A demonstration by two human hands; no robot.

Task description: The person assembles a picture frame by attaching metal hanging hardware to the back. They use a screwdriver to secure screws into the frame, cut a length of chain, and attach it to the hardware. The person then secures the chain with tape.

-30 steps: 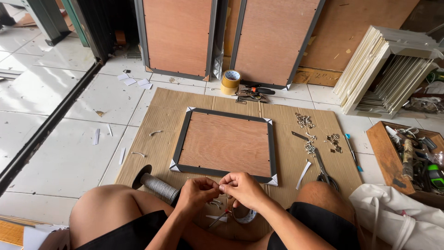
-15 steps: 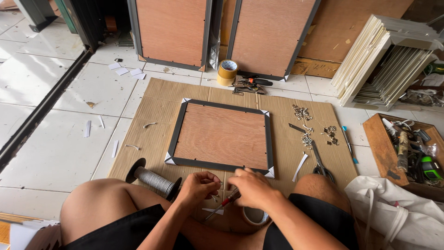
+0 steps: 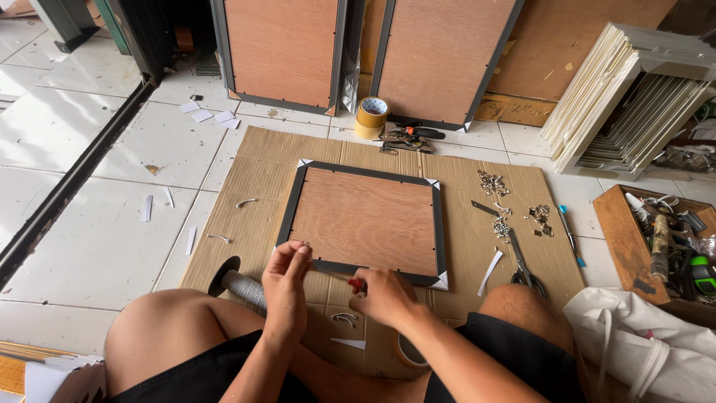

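picture frame (image 3: 363, 222) face-down on cardboard sheet (image 3: 253, 183) on the floor, near edge at the hands | looks light, stiff, best held by its dark border | left hand (image 3: 286, 277) fingers pinched at near-left edge, on what I cannot tell | right hand (image 3: 384, 295) closed on red-handled tool (image 3: 356, 283) | scissors (image 3: 522, 263), tape roll (image 3: 372, 116) apart
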